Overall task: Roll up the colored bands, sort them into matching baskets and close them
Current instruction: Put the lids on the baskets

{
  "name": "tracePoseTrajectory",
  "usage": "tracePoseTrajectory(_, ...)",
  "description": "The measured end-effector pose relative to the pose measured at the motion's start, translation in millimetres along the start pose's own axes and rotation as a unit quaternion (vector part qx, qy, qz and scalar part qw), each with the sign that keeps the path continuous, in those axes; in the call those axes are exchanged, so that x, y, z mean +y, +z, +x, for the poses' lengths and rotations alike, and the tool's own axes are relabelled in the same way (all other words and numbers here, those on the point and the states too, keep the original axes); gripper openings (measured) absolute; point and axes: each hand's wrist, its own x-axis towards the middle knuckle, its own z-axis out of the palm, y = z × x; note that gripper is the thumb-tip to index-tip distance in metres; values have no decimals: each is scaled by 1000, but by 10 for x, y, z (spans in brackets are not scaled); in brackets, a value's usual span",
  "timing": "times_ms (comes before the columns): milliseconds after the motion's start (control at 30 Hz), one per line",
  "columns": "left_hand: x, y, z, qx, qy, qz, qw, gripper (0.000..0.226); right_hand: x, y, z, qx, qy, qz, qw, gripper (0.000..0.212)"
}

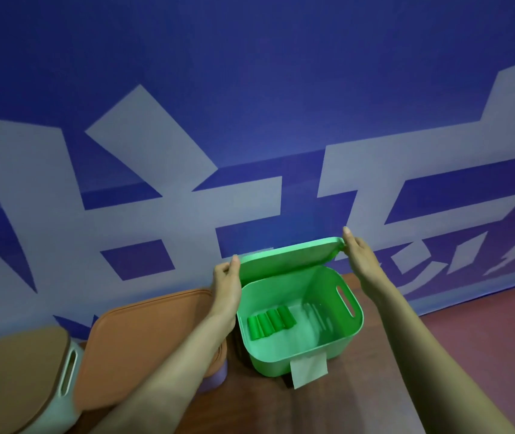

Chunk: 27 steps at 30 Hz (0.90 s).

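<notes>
Green lid (pixel 287 256): held tilted above far rim of green basket (pixel 265 361), long axis left to right, gripped at its ends by left hand (pixel 226 283) and right hand (pixel 358 255); opening lies below, nearer; rolled green bands (pixel 270 324) stowed inside

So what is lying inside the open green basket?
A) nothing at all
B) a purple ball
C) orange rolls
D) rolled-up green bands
D: a row of rolled-up green bands lies on the floor of the green basket, while the left hand and the right hand hold its green lid tilted up over the far edge.
</notes>
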Motion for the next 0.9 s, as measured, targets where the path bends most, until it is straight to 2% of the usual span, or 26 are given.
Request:
tracePoseTrajectory(67, 7, -37, -182, 29, 20, -22, 999, 27, 32, -82, -119, 8, -2, 27, 1000, 61)
tracePoseTrajectory(300, -198, -123, -596, 44, 60, -78, 994, 13, 290, -225, -520, 35, 10, 133, 990, 27)
tracePoseTrajectory(433, -427, -134, -734, 4, 34, -91, 995, 22, 544, -238, -729, 29, 23, 164, 986, 32)
tracePoseTrajectory(600, -842, -132, -811, -31, 31, -30, 999, 44, 833, -250, -961, -17, 39, 193, 980, 45)
tracePoseTrajectory(700, -1097, -105, -777, -19, 50, 18, 998, 59, 933, -227, -1005, -28, 47, 206, 977, 52)
tracePoseTrajectory(900, -1091, -56, -874, 2, 77, 71, 995, 54, 1097, -207, -973, -24, 56, 243, 968, 55)
